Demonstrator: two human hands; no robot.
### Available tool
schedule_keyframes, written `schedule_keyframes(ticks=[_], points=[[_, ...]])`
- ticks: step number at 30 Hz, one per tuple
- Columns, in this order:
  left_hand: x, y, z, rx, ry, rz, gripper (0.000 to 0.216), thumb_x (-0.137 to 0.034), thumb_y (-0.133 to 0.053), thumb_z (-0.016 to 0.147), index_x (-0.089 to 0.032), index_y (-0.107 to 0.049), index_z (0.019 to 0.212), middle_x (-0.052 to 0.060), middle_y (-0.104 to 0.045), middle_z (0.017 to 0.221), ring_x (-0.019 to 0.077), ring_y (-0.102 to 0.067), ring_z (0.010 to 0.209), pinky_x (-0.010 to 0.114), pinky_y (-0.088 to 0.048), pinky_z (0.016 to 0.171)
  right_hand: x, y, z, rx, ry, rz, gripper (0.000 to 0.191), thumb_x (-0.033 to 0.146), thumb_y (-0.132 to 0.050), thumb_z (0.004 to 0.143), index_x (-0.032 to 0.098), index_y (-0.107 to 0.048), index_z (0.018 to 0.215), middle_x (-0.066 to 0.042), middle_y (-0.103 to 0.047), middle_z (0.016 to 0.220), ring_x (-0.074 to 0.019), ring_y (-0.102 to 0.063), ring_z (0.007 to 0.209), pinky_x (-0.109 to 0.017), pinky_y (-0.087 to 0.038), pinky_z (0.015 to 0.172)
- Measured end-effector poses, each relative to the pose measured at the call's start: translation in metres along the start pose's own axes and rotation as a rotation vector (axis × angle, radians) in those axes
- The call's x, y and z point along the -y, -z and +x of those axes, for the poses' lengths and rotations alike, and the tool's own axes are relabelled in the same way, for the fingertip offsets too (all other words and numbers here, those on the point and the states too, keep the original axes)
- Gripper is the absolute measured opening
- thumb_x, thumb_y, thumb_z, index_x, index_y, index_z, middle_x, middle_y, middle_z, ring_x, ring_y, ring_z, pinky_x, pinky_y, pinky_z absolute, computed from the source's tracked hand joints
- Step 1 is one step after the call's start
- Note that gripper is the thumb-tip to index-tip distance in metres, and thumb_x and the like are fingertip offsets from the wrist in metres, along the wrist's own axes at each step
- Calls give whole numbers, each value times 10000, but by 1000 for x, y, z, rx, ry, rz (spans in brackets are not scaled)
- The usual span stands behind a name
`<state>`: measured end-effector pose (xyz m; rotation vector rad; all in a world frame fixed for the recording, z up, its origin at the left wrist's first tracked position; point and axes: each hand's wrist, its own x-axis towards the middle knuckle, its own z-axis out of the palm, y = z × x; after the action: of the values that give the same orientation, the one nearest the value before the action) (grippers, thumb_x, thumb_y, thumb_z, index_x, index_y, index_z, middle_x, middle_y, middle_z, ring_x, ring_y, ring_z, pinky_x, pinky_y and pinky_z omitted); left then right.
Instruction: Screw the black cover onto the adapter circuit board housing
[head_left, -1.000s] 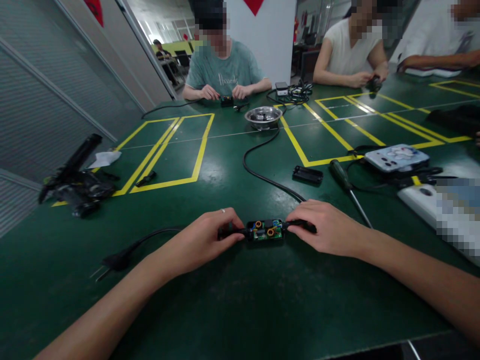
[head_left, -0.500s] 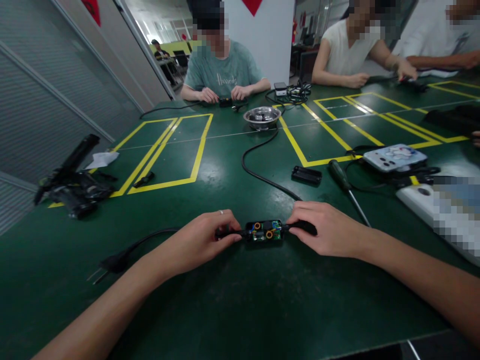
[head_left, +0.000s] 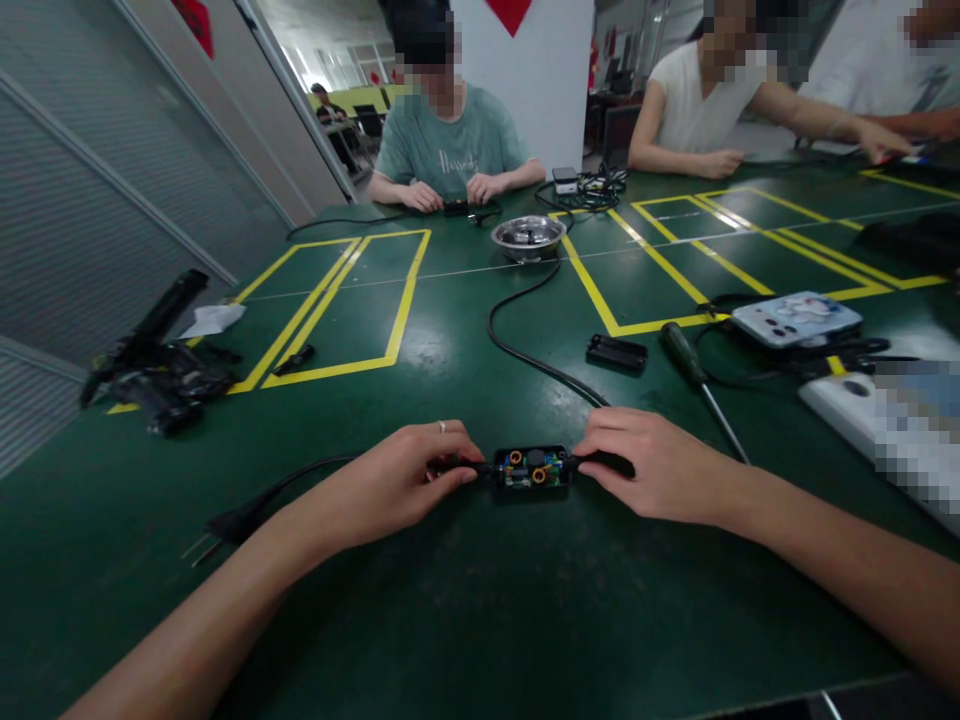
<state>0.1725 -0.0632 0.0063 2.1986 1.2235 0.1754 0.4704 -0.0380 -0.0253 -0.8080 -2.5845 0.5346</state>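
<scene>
The single camera sits on the person's head, facing forward and down across a dark green, smooth-topped table (head_left: 480, 620). It looks from above the near edge, close enough that the bare left hand (head_left: 424, 475) and bare right hand (head_left: 645, 465) lie near mid-view. The upper part reaches a seated person in a pale teal T-shirt (head_left: 454, 130) at the far side.

Office workshop: taped green table (head_left: 465, 610), screwdriver (head_left: 684, 354), open circuit box (head_left: 532, 470), chairs (head_left: 369, 121) behind.
</scene>
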Motion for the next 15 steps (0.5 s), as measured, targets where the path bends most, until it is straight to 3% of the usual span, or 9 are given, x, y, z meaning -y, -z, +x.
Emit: schedule_keyframes(ticks=[7,15], points=[[1,-3,0,12,-17,33,205,-277,-456,970,-204,-646,998,36,-617,945,153,-587,796,291,-463,726,0,0,0,59,-31,-2,207,245,-544,927,175,-702,1040,-59,-651,945,-167,-601,854,-330,-487,785],[0,-12,0,-18,-102,224,204,-189,-407,966,-197,-601,1028,47,-578,953,163,-573,810,304,-456,718,3,-5,0,65,14,-95,210,224,-498,951,154,-694,985,-62,-647,925,-176,-593,851,-351,-474,791]])
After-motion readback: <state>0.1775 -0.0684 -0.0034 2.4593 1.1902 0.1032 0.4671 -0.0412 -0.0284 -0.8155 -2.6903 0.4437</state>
